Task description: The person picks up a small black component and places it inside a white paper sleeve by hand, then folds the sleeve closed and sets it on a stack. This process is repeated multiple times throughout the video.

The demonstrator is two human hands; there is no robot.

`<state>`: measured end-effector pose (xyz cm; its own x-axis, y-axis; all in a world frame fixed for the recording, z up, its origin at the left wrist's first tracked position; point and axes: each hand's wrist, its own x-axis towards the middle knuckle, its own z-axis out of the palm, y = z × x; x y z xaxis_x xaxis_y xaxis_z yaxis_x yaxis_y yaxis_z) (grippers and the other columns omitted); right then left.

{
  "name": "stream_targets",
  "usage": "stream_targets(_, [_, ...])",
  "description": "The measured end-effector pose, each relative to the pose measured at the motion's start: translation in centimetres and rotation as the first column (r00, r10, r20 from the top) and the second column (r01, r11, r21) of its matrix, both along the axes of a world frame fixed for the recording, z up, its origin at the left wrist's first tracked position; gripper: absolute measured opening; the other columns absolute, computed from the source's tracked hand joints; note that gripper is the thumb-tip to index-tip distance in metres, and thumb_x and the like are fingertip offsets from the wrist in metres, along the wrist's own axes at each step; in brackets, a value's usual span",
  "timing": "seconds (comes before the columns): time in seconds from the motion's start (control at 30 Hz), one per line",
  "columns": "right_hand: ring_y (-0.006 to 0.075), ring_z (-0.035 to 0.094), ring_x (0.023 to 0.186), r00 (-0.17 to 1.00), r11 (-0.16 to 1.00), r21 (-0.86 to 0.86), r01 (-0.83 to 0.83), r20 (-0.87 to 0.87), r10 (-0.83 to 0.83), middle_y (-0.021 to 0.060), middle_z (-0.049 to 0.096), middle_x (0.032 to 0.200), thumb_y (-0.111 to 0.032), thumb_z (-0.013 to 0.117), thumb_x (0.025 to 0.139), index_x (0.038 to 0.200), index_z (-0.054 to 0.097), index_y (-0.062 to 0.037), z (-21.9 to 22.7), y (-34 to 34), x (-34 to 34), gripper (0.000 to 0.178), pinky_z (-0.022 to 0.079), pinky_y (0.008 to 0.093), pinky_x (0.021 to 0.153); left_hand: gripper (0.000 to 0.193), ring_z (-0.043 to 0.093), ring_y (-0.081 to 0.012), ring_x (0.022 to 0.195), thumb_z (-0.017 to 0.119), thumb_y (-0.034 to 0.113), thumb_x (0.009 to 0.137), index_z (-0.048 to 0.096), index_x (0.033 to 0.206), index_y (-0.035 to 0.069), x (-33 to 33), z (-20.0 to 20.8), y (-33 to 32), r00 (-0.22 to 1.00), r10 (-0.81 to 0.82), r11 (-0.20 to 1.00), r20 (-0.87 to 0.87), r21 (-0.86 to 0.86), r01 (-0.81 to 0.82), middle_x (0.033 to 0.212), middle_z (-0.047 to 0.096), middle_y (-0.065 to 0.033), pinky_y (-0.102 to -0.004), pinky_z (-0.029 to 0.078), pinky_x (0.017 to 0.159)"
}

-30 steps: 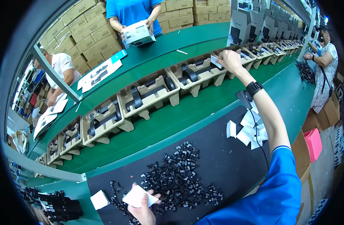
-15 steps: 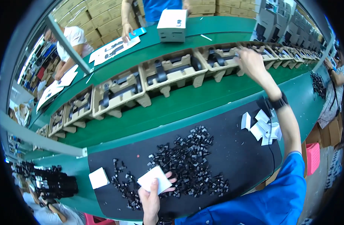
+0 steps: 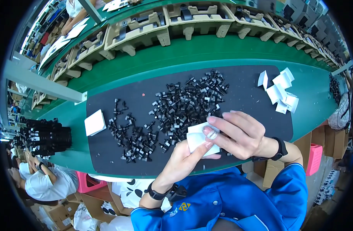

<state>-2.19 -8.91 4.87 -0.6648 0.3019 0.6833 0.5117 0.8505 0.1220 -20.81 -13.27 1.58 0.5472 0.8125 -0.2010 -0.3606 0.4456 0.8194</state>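
Observation:
A small stack of folded white paper sheets (image 3: 192,141) lies in my left hand (image 3: 180,161), the thumb pressed on top and fingers beneath. Over the same stack, my right hand (image 3: 242,134) has its thumb and fingers at the upper sheet. Something clear and shiny shows by a right fingertip; I cannot make out what it is. Beyond my hands, a heap of small black plug-like parts (image 3: 184,102) covers the middle of the black mat (image 3: 249,92). A looser group of the same black parts (image 3: 136,140) lies left of my hands.
Another white paper stack (image 3: 95,124) rests at the mat's left. Loose folded papers (image 3: 278,92) lie at its right. Moulded brown trays (image 3: 138,32) holding black items line the green belt (image 3: 153,57). A grey metal post (image 3: 41,79) stands left; bundled black items (image 3: 49,136) lie nearby.
My right hand has come back from the trays to the paper stack in my left hand. The view has shifted downward, and the trays now sit higher in it.

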Motion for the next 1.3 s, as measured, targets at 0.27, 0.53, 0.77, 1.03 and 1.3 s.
stream_targets(0.27, [0.0137,0.058,0.057,0.996,0.966,-0.259,-0.013,0.082,0.035,0.0061,0.063,0.085,-0.015,0.066,0.076,0.093,0.064,-0.0027,1.7,-4.9,0.7,0.021,0.045,0.0262,0.041,0.039,0.063,-0.0201,0.098,0.054,0.004,0.088,0.049,0.127,0.002,-0.2,-0.6,-2.5,0.972,0.029,0.963,-0.231,0.267,0.035,0.111,0.062,-0.0122,-0.0307,0.052,0.082])
stream_targets(0.53, [0.0152,0.058,0.048,0.941,0.624,-0.782,0.004,0.213,0.262,0.0078,0.066,0.089,-0.004,0.065,0.078,0.095,0.065,-0.0024,2.3,-4.6,1.4,0.017,0.047,0.0256,0.04,0.048,0.066,-0.0245,0.091,0.071,0.003,0.069,0.06,0.116,0.008,0.6,-1.4,-2.8,0.861,0.094,0.886,-0.5,0.437,0.157,0.105,0.065,-0.0116,-0.0329,0.052,0.079])
stream_targets(0.77, [0.0206,0.061,0.061,0.932,0.57,-0.737,-0.363,-0.275,0.237,0.0058,0.06,0.083,-0.006,0.067,0.076,0.102,0.064,-0.0054,0.0,0.4,4.3,0.027,0.05,0.0294,0.049,0.038,0.066,-0.0215,0.086,0.076,0.005,0.065,0.066,0.102,0.005,-1.3,-2.4,-1.8,0.743,0.192,0.887,-0.641,0.437,0.147,0.094,0.068,-0.0084,-0.0304,0.052,0.075])
stream_targets(1.03, [0.0227,0.062,0.073,0.962,0.75,-0.66,0.05,0.234,0.142,0.0077,0.056,0.088,-0.006,0.066,0.077,0.102,0.063,-0.0057,-5.5,4.0,6.1,0.025,0.05,0.0331,0.055,0.036,0.067,-0.019,0.081,0.078,0.002,0.063,0.068,0.098,0.005,-1.6,-1.7,-0.9,0.836,0.315,0.864,-0.449,0.501,-0.056,0.09,0.069,-0.007,-0.0268,0.052,0.071])
stream_targets(1.3, [0.0201,0.063,0.066,0.955,0.669,-0.684,-0.292,-0.242,0.17,0.0105,0.061,0.089,-0.005,0.066,0.075,0.093,0.065,-0.0004,2.8,-0.7,2.8,0.018,0.051,0.0294,0.046,0.027,0.067,-0.0164,0.078,0.078,0.0,0.064,0.068,0.089,0.003,-0.6,-2.0,-0.6,0.801,0.409,0.768,-0.437,0.639,-0.044,0.087,0.069,-0.0081,-0.025,0.052,0.068])
